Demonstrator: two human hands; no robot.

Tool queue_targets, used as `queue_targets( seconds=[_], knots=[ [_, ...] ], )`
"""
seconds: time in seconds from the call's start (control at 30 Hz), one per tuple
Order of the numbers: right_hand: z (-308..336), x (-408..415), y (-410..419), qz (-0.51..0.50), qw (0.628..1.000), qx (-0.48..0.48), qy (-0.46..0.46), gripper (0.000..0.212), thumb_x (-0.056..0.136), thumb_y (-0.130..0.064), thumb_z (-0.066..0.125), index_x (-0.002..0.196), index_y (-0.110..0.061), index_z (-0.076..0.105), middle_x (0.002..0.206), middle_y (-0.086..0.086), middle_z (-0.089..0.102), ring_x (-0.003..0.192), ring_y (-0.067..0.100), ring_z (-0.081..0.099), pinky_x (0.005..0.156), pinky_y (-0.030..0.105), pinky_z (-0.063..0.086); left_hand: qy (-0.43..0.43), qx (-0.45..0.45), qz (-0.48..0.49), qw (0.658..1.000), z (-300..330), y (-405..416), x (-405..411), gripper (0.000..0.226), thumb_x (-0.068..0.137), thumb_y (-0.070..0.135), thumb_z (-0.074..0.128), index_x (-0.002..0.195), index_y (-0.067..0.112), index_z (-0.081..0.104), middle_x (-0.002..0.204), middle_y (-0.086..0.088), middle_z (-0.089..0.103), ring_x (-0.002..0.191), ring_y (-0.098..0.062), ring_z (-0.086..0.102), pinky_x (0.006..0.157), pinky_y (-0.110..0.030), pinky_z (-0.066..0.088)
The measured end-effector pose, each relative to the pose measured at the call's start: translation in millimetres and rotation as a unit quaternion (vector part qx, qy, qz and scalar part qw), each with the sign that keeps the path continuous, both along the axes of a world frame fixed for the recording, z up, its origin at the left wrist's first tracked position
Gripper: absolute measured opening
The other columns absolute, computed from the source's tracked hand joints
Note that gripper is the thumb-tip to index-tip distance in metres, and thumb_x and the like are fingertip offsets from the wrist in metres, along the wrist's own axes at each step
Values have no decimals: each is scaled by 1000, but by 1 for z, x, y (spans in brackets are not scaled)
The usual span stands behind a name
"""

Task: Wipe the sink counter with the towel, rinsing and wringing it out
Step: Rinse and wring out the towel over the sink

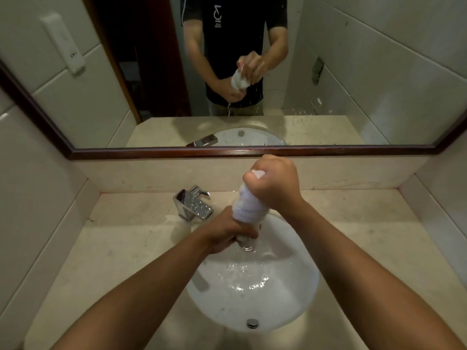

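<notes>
A white towel (249, 205) is twisted into a thick upright roll above the white oval sink (298, 306). My right hand (274, 183) is clenched around its top end, where a bit of cloth sticks out of the fist. My left hand (227, 232) grips its bottom end, just over the basin. Water runs from the lower end and splashes in the bowl. The beige stone counter (121, 251) surrounds the sink.
A square chrome faucet (193, 204) stands on the counter at the back left of the basin. A wood-framed mirror (242, 150) spans the wall behind and reflects a person wringing the cloth. Tiled walls close in both sides.
</notes>
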State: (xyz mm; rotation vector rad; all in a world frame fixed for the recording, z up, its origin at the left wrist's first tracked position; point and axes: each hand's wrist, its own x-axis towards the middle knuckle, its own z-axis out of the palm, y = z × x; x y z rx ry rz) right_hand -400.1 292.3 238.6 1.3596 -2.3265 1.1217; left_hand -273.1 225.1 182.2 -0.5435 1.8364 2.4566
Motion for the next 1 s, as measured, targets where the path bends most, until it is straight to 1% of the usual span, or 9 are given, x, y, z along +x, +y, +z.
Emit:
queue_targets(
  seconds=[0.1,0.2,0.27,0.47,0.53,0.6,0.73,0.87,1.0],
  knots=[
    [-1,-2,10,-45,993,-5,-108,29,65,-33,51,63,-12,72,64,-2,67,69,20,63,66,30,49,3,-5,-27,1000,0,-1,2,47,57,-4,75,102,-4,63,88,-18,66,70,-24,63,55,-26,50],
    [-5,4,22,-37,969,-87,-229,19,66,-23,57,61,-13,73,59,-7,67,67,13,66,68,28,52,49,109,-153,981,7,-10,9,71,63,21,85,124,3,53,102,-19,67,75,-23,70,60,-30,55],
    [-11,9,25,-27,958,-121,-259,17,67,-18,60,63,-10,74,62,-6,69,69,12,67,69,27,52,56,120,-209,969,14,-12,12,59,67,45,82,116,16,66,100,-12,71,80,-21,71,66,-31,56],
    [-11,3,36,-134,923,-49,-357,31,77,-30,57,68,-1,63,63,9,58,66,19,53,62,34,44,6,-161,3,987,19,9,4,49,66,27,87,108,14,65,93,-4,72,78,-15,69,70,-35,59],
    [-12,-1,42,-162,857,4,-490,35,86,-34,53,84,-3,68,77,8,68,75,25,62,68,37,50,-33,-333,69,940,18,11,6,69,48,53,87,107,27,64,96,9,72,85,-9,68,78,-35,58],
    [-12,3,51,-94,736,-4,-670,44,91,-44,51,107,-8,71,96,12,75,89,30,70,75,35,54,-40,-414,129,900,19,15,10,82,40,65,82,113,36,59,98,14,69,89,-7,65,79,-30,55],
    [-17,17,69,22,595,-237,-767,49,85,-47,65,117,-10,62,110,16,69,98,30,67,79,39,54,46,-196,217,955,19,19,14,52,70,42,84,110,33,52,106,5,69,92,-12,69,80,-32,58],
    [-20,51,62,46,757,-139,-637,42,81,-21,77,119,-17,60,93,-4,74,77,7,71,63,23,52,39,-79,213,973,28,12,16,25,92,44,60,109,29,49,100,-4,69,78,-15,71,67,-33,58],
    [-22,63,58,1,780,-123,-614,39,81,-25,78,117,-16,66,100,4,77,92,23,74,72,33,56,-17,-251,212,944,35,12,21,20,97,42,50,97,22,48,84,-1,64,65,-12,60,59,-27,49]
  ],
)
